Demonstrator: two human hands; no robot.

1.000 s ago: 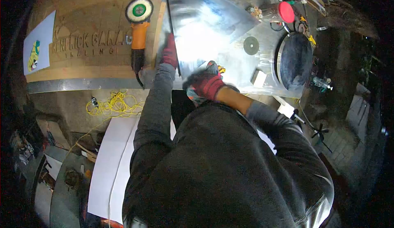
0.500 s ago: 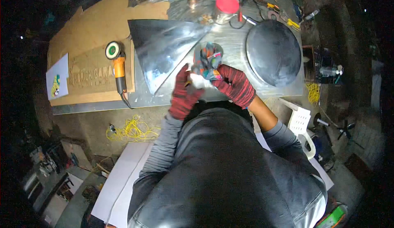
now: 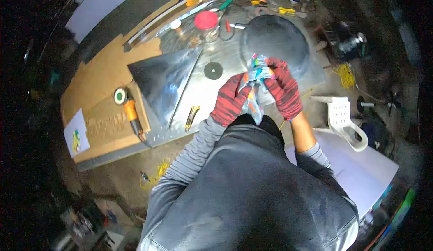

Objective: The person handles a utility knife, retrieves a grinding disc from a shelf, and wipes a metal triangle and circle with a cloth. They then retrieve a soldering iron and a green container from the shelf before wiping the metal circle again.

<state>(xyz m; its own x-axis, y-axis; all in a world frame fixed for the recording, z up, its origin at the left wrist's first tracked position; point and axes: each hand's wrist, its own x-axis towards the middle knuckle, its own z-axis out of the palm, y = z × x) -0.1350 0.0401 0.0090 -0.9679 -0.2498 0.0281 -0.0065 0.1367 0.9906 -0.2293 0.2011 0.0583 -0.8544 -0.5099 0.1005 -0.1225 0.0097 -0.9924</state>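
A multicoloured cloth (image 3: 254, 86) is being held up above the near edge of the metal-topped workbench (image 3: 216, 93), clear of its surface, between two red-gloved hands. It is being gripped from below by the left hand (image 3: 229, 101), whose fingers are curled shut around its lower folds, and pinched at its upper end by the right hand (image 3: 283, 88), fingers closed over the bunched fabric. Just beyond the hands a dark round disc (image 3: 275, 41) is lying on the bench; a triangular metal sheet (image 3: 164, 81), a small cutting wheel (image 3: 213, 70) and an orange angle grinder (image 3: 128, 111) are lying further left, well apart from the cloth. What seems to be a yellow-handled tool (image 3: 192, 117) is lying near the left wrist, though it is blurred. A risk is being judged here: a dangling end of the cloth could be snagged on the sheet's sharp edge or dragged across loose tools, knocking them off the bench.
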